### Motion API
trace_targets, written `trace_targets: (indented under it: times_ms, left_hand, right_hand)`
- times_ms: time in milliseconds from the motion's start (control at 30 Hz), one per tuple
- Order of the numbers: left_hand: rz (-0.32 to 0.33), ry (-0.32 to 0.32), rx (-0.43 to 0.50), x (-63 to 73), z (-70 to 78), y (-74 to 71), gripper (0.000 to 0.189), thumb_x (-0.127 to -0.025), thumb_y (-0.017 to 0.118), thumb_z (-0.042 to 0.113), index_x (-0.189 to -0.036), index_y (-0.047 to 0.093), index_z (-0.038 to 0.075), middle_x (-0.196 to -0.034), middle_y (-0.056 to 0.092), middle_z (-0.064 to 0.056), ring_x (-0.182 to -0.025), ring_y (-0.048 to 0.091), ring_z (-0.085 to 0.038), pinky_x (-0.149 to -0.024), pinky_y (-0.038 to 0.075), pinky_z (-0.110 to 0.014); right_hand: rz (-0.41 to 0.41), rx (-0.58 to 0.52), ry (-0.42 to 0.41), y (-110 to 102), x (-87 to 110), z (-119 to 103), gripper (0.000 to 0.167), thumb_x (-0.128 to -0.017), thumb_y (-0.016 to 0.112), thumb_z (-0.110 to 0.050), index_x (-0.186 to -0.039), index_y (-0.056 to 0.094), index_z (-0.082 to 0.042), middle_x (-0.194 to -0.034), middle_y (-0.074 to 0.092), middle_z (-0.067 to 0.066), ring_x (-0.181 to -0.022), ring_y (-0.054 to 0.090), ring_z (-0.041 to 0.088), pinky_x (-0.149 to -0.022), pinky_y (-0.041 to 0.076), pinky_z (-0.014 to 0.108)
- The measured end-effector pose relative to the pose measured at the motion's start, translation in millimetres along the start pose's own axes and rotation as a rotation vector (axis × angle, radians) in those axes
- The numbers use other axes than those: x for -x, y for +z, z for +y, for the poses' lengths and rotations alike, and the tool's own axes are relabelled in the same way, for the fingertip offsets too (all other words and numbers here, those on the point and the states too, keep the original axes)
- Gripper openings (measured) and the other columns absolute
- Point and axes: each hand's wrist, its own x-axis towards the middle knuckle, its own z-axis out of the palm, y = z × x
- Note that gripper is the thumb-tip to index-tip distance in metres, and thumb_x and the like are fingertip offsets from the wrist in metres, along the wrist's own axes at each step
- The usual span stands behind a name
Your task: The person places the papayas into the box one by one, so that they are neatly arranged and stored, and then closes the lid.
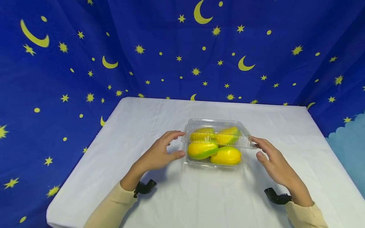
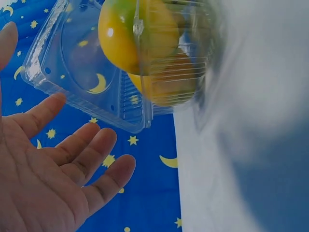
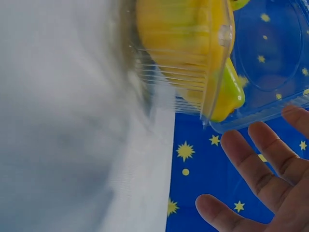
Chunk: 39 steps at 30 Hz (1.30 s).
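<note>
A clear plastic clamshell box (image 1: pixel 196 164) stands on the table with several yellow-green mangoes (image 1: pixel 202 150) inside. Its hinged lid (image 1: pixel 246 142) is tilted partway up, front edge raised above the fruit. At the box's left side is my left hand (image 1: pixel 158 153), fingers extended and thumb apart; in the left wrist view a fingertip reaches the edge of the lid (image 2: pixel 72 72). My right hand (image 1: pixel 275 163) is at the lid's right corner, its fingertips touching or very near the edge. The right wrist view shows those fingers (image 3: pixel 270 159) spread.
A white cloth covers the table (image 1: pixel 214 199). Behind and to the left hangs a blue curtain (image 1: pixel 159 34) with yellow moons and stars. Each wrist carries a black camera mount, such as the left mount (image 1: pixel 145 186).
</note>
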Motion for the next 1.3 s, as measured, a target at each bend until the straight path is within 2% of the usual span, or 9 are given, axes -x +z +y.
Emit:
trace_targets:
  times_ms: [133,333,500,600,700,833,1033,1167,1300]
  left_hand:
    - [0.007,0.014,-0.01,3.0,-0.9,3.4,0.066,-0.09,0.072,0.047,-0.148,0.046,0.032,-0.151,0.045,0.004,-0.134,0.051,-0.032,-0.105,0.046,-0.052]
    - [0.015,0.019,-0.009,6.8,-3.3,9.7,0.062,-0.093,0.07,0.044,-0.147,0.049,0.023,-0.152,0.045,0.002,-0.133,0.052,-0.031,-0.104,0.048,-0.052]
    - [0.022,-0.004,0.014,7.4,-7.3,14.3,0.06,-0.094,0.068,0.047,-0.145,0.051,0.019,-0.149,0.047,0.001,-0.132,0.054,-0.034,-0.104,0.047,-0.053]
    - [0.02,-0.016,0.025,7.2,-9.8,16.6,0.061,-0.093,0.068,0.047,-0.144,0.052,0.018,-0.149,0.048,0.001,-0.131,0.054,-0.035,-0.104,0.047,-0.054]
    - [0.023,-0.015,0.04,6.8,-12.4,18.7,0.06,-0.093,0.068,0.046,-0.143,0.054,0.017,-0.147,0.049,0.0,-0.131,0.055,-0.035,-0.104,0.047,-0.054]
    - [0.028,-0.016,0.062,6.0,-15.2,21.7,0.058,-0.093,0.07,0.045,-0.141,0.055,0.017,-0.146,0.051,0.0,-0.129,0.055,-0.034,-0.103,0.048,-0.055]
    - [0.025,-0.02,0.067,4.1,-19.0,25.1,0.054,-0.092,0.071,0.044,-0.139,0.056,0.024,-0.145,0.051,0.001,-0.129,0.056,-0.032,-0.101,0.049,-0.054]
    - [0.023,-0.025,0.07,2.5,-20.1,27.1,0.054,-0.091,0.071,0.046,-0.139,0.056,0.026,-0.144,0.052,0.003,-0.128,0.056,-0.03,-0.1,0.049,-0.053]
    - [0.024,-0.036,0.069,1.7,-21.1,28.6,0.055,-0.091,0.072,0.047,-0.139,0.056,0.025,-0.143,0.053,0.005,-0.127,0.057,-0.027,-0.1,0.05,-0.053]
  right_hand:
    - [0.005,0.032,0.0,2.3,3.5,1.5,0.048,-0.108,0.044,-0.026,-0.155,0.039,-0.016,-0.146,0.052,0.011,-0.119,0.052,0.009,-0.096,0.047,0.033]
    - [-0.024,0.053,0.035,6.9,6.6,3.2,0.047,-0.107,0.046,-0.024,-0.154,0.04,-0.016,-0.146,0.052,0.011,-0.119,0.054,0.014,-0.09,0.054,0.034]
    - [-0.018,0.028,0.034,10.2,9.0,5.1,0.046,-0.107,0.046,-0.018,-0.153,0.043,-0.018,-0.143,0.054,0.01,-0.115,0.05,-0.006,-0.089,0.047,0.015]
    - [-0.026,0.018,0.054,12.6,11.1,7.5,0.045,-0.107,0.046,-0.019,-0.153,0.043,-0.019,-0.144,0.054,0.009,-0.114,0.047,-0.013,-0.09,0.042,0.01]
    - [-0.035,0.023,0.082,15.1,12.4,9.9,0.045,-0.107,0.047,-0.022,-0.152,0.043,-0.02,-0.145,0.053,0.007,-0.115,0.048,-0.01,-0.093,0.045,0.015]
    - [-0.035,0.033,0.099,18.1,12.6,12.2,0.045,-0.107,0.046,-0.024,-0.152,0.043,-0.024,-0.145,0.053,0.005,-0.115,0.05,-0.009,-0.095,0.049,0.032]
    - [-0.031,0.025,0.11,20.1,11.0,13.1,0.043,-0.108,0.045,-0.027,-0.151,0.044,-0.024,-0.145,0.053,0.006,-0.115,0.052,-0.007,-0.095,0.047,0.049]
    - [-0.028,0.018,0.106,20.5,10.4,13.3,0.044,-0.107,0.048,-0.025,-0.151,0.044,-0.022,-0.146,0.053,0.007,-0.118,0.059,0.012,-0.096,0.046,0.053]
    - [-0.032,0.003,0.095,22.7,11.1,15.1,0.049,-0.105,0.053,-0.02,-0.152,0.042,-0.022,-0.147,0.051,0.01,-0.12,0.059,0.031,-0.096,0.045,0.06]
